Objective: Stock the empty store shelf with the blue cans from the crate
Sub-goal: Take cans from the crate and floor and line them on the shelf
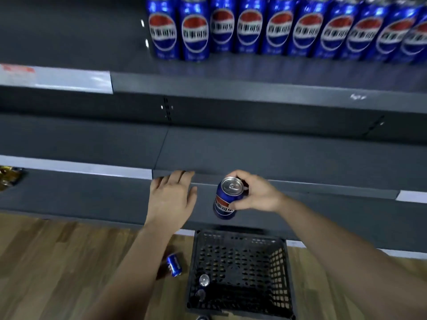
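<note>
Crate (240,271) below shelf (254,155), can (174,265) left

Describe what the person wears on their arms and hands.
Nothing is worn. The left hand and the right hand are gloveless, with no ring, watch or bracelet showing. The left forearm and right forearm are uncovered to the frame's edge; no sleeve is in view.

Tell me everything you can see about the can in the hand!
The can is shiny blue metal with a round red, white and blue logo on its side. Its silver top has a pull tab that looks unopened. It is tilted, top toward the camera, held in the air in front of the shelf edge, higher than the crate. Only the right hand touches it, fingers and thumb curled round its upper part.
</note>
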